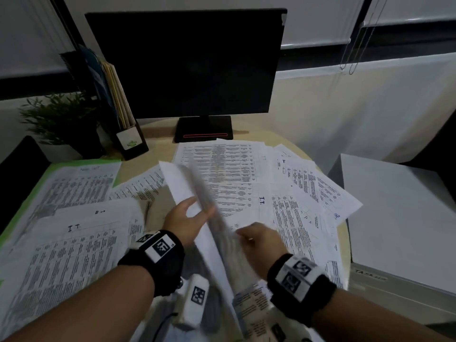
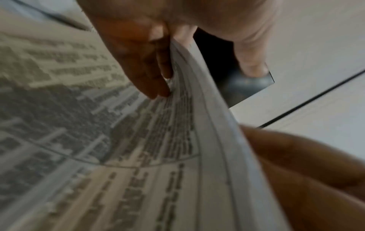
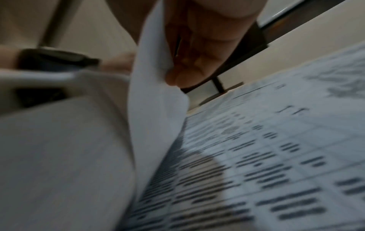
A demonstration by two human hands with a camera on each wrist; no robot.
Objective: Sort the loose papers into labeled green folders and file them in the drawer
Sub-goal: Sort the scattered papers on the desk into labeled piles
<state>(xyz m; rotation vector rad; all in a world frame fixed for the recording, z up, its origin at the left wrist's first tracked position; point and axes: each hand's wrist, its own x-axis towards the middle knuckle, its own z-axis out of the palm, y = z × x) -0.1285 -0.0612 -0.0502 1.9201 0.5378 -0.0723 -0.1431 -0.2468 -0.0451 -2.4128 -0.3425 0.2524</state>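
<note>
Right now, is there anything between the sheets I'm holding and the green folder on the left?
Nothing upright blocks the way. Both hands grip the held sheets; the green folder lies open at the desk's left, already covered by printed papers, with more loose papers between.

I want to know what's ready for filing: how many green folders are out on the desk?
1. A green folder lies at the left of the desk, under printed sheets, with only its edge showing. Others may be hidden beneath the spread papers.
</note>
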